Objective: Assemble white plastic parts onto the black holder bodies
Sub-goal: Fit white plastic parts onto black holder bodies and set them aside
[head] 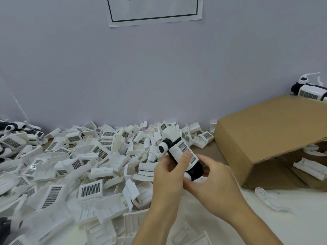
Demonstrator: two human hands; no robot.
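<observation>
Pale wall [70, 68] behind a work table [292, 218] strewn with parts. Held above the table's middle, tilted, is one black holder body [195, 169] with a white part [182, 149] already seated on it. The left hand [169, 175] grips it from below, thumb pressed on the grille; the right hand [212, 175] curls round the black lower end. This unit looks nearly complete. A large heap of white parts [85, 174] remains, suggesting much work is left. A finished-looking unit [309, 91] lies beyond the cardboard box [265, 138], which crowds the right side; a loose bracket [269, 200] lies near it.
</observation>
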